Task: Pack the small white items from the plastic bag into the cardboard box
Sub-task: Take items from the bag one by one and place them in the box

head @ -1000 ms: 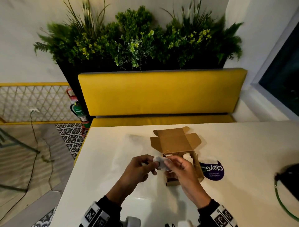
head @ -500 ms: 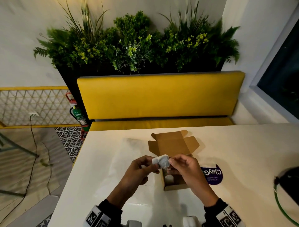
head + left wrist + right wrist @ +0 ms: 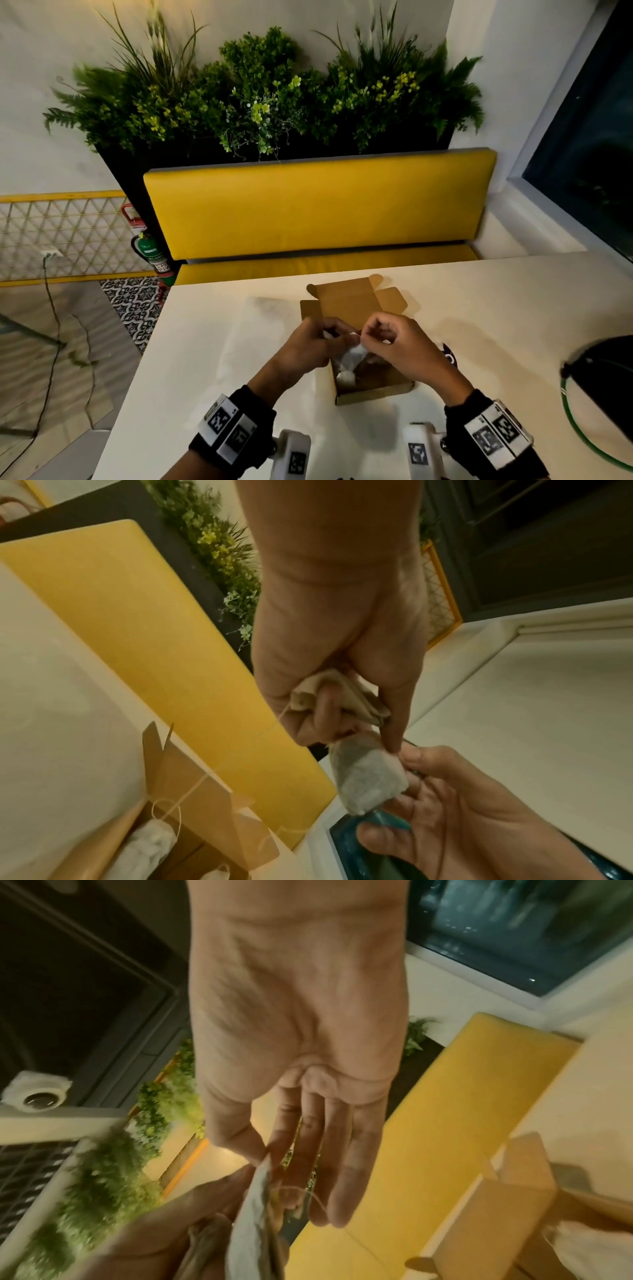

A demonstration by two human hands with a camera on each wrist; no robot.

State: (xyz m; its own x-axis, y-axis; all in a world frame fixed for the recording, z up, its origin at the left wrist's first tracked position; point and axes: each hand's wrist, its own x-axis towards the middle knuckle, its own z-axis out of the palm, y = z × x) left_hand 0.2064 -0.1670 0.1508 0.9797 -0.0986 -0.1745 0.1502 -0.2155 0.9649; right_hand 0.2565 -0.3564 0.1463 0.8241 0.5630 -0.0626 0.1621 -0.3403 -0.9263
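Over the box: both hands meet above the open cardboard box (image 3: 373,389) on the white table (image 3: 212,359).
Around: a dark purple sticker (image 3: 448,356) lies just right of the box, partly hidden by the right hand; a black object with a green cable (image 3: 603,377) sits at the table's right edge.
In the way: the hands cover most of the box opening (its raised lid flaps stand behind them).
Left hand: the left hand (image 3: 337,653) has its fingers curled round a crumpled beige tea bag (image 3: 339,696), with a thin string trailing down to the box.
Right hand: the right hand (image 3: 301,1069) pinches the top of a second white tea bag (image 3: 368,775) between thumb and forefinger; its other 3 fingers extend loosely.
Item position: the second bag hangs between the 2 hands, touching the left forefinger tip, above the box's left side.
Inside box: at least 1 white bag (image 3: 147,848) already lies there.
Room: a yellow bench (image 3: 318,209) faces the table, green plants (image 3: 263,96) behind it, a dark window (image 3: 596,144) at right.
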